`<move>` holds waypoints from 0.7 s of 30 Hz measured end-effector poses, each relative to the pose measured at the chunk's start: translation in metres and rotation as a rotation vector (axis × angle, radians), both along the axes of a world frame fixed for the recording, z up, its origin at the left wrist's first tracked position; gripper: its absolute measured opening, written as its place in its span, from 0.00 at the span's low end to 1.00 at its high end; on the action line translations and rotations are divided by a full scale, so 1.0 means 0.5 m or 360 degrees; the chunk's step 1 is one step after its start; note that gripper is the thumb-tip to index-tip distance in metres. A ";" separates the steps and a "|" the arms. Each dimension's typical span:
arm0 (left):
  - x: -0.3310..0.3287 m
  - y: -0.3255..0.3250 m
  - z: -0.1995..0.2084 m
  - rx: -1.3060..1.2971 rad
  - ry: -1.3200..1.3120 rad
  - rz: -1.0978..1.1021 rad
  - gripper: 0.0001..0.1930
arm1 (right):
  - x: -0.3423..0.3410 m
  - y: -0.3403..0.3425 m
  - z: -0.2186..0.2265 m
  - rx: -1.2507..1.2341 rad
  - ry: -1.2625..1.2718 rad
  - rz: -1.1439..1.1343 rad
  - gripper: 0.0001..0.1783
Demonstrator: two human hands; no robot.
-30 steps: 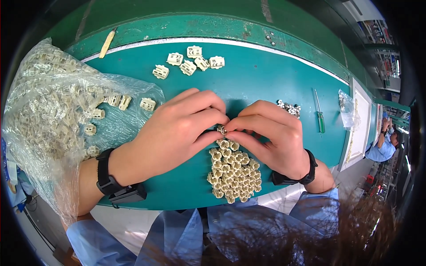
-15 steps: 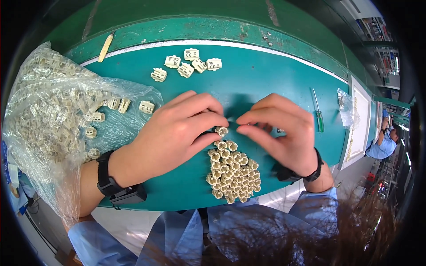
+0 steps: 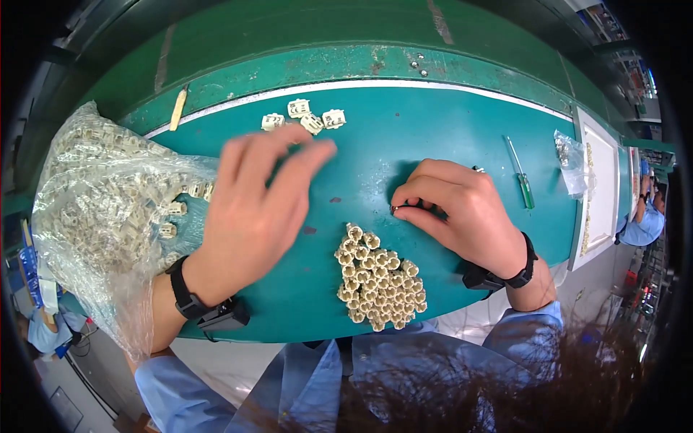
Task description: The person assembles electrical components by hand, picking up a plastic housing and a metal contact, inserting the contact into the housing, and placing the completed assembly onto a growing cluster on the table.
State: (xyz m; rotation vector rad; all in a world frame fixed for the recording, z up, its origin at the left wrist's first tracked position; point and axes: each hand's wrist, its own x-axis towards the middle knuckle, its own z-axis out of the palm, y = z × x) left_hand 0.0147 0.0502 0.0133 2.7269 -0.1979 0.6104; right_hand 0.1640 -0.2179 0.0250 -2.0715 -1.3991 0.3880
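Observation:
My left hand (image 3: 253, 206) is raised over the left part of the green table, blurred by motion, its fingers spread and nothing seen in them. Its fingertips are nearest to several loose cream plastic housings (image 3: 298, 109) at the far side, and may hide others. Further right, my right hand (image 3: 451, 209) pinches a tiny dark piece (image 3: 395, 209) between thumb and forefinger, its kind too small to tell. Between my hands, closer to me, many cream housings stand on end in a tight cluster (image 3: 381, 281), open ends up.
A clear plastic bag (image 3: 101, 195) full of cream housings lies open at the left. To the right are a green-handled screwdriver (image 3: 523, 180), a small clear bag (image 3: 572, 166) and a white tray (image 3: 599, 184). A wooden stick (image 3: 178, 108) lies at the far edge.
My left hand has moved away from the right one, up and left, its fingers spreading. The cream housing it held no longer shows in it. My right hand keeps its pinch.

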 end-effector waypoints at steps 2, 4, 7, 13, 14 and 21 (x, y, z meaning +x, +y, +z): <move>0.003 0.006 -0.005 0.0072 0.0038 0.0055 0.25 | 0.000 0.002 -0.001 0.0025 -0.0033 0.0012 0.09; 0.004 0.012 -0.015 0.0177 0.0086 0.0163 0.26 | -0.002 0.004 -0.002 0.0035 -0.0127 0.0033 0.08; 0.002 0.030 -0.018 0.0180 0.0106 0.0148 0.25 | -0.002 0.004 -0.006 0.0080 -0.0153 0.0050 0.08; -0.001 0.032 -0.014 0.0134 0.0086 0.0133 0.21 | -0.003 0.001 -0.008 0.0062 -0.0075 0.0041 0.07; 0.001 0.030 -0.014 0.0062 0.0036 0.0044 0.20 | -0.003 0.002 -0.010 0.0063 -0.0048 0.0041 0.07; -0.003 -0.005 -0.013 -0.0410 0.0195 -0.0297 0.17 | -0.002 0.004 -0.011 0.0100 0.0050 0.0004 0.07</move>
